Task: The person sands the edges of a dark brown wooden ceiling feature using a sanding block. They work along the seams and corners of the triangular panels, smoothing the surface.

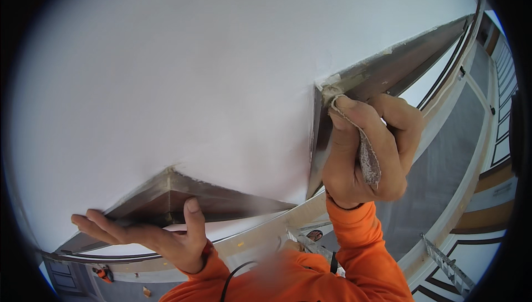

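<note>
Sandpaper (367, 155): worn grey scrap, pinched between my right hand's (366, 152) thumb and curled fingers, its top end pressed on the upper corner of the dark recess edge (388, 72) in the white wall (194, 69). Left hand (160, 235): fingers spread flat and apart, thumb up against the lower dark ledge (188, 199), holding nothing. Wall fills the view above and left, broad and bare. Orange sleeves (343, 257) enter from below. A metal ladder (446, 266) shows lower right, well apart from both hands; grey floor (438, 174) and railing (471, 136) lie far beneath.
</note>
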The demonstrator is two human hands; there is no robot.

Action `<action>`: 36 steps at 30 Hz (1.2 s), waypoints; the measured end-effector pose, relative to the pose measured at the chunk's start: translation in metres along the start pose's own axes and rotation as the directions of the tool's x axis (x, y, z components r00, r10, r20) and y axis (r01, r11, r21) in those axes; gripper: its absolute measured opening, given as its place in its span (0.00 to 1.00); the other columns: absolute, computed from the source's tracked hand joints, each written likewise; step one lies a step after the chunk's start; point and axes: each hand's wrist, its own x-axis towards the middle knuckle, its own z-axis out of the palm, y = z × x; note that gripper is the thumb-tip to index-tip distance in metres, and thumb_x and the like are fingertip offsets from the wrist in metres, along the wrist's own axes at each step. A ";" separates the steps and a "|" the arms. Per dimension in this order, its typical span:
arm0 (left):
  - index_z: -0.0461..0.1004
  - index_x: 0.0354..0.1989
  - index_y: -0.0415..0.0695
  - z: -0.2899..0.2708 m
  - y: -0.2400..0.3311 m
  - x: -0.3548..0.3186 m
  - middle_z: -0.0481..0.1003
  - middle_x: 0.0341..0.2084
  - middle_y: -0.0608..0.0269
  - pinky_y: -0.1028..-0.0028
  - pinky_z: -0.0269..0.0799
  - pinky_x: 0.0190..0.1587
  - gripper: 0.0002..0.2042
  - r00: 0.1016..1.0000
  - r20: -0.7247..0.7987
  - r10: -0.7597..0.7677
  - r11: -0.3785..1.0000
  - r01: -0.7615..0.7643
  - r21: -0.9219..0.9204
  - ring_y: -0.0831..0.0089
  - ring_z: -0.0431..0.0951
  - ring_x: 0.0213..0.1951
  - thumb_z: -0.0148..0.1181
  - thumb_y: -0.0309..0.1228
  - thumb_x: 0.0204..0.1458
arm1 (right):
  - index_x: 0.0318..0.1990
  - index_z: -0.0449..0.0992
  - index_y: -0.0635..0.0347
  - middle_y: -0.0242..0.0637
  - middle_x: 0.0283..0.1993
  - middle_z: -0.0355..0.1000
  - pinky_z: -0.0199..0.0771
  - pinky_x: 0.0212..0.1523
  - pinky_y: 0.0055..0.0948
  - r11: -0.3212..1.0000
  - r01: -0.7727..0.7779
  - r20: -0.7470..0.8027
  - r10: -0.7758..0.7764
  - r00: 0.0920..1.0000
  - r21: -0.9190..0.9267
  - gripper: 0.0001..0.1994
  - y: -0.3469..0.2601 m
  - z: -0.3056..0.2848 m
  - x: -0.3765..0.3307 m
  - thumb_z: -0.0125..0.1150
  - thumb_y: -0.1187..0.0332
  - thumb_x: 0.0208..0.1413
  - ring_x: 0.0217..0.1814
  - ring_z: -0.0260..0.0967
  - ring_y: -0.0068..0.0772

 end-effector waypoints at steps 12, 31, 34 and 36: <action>0.40 0.76 0.40 0.002 0.002 0.002 0.36 0.74 0.40 0.35 0.31 0.71 0.59 1.000 -0.022 -0.015 1.000 0.014 -0.007 0.43 0.29 0.76 0.61 0.66 0.44 | 0.39 0.84 0.63 0.36 0.34 0.69 0.65 0.31 0.25 0.998 0.014 -0.050 -0.011 0.999 0.059 0.15 0.002 0.003 0.009 0.73 0.84 0.40 0.32 0.65 0.29; 0.39 0.76 0.42 0.005 -0.007 -0.004 0.36 0.73 0.37 0.34 0.34 0.71 0.60 0.999 -0.031 -0.027 1.000 0.027 -0.002 0.41 0.30 0.75 0.60 0.67 0.43 | 0.41 0.83 0.64 0.38 0.37 0.69 0.67 0.34 0.24 0.990 -0.138 -0.036 0.140 0.990 0.039 0.13 -0.012 0.004 -0.009 0.72 0.82 0.45 0.35 0.66 0.29; 0.40 0.76 0.42 0.004 0.001 -0.001 0.36 0.73 0.37 0.34 0.35 0.70 0.59 0.999 -0.029 -0.030 1.000 0.030 0.005 0.40 0.31 0.75 0.60 0.67 0.43 | 0.40 0.83 0.65 0.38 0.37 0.70 0.67 0.34 0.24 0.996 -0.076 -0.064 0.079 0.995 0.049 0.12 -0.004 0.006 0.001 0.72 0.82 0.46 0.35 0.67 0.29; 0.40 0.76 0.42 0.002 0.015 0.005 0.37 0.73 0.37 0.33 0.36 0.70 0.59 0.999 -0.030 -0.042 0.999 0.043 0.022 0.40 0.32 0.75 0.60 0.67 0.43 | 0.40 0.82 0.65 0.38 0.36 0.70 0.68 0.34 0.24 0.997 -0.069 -0.040 0.071 0.997 0.033 0.12 0.008 -0.003 0.007 0.72 0.82 0.46 0.35 0.67 0.30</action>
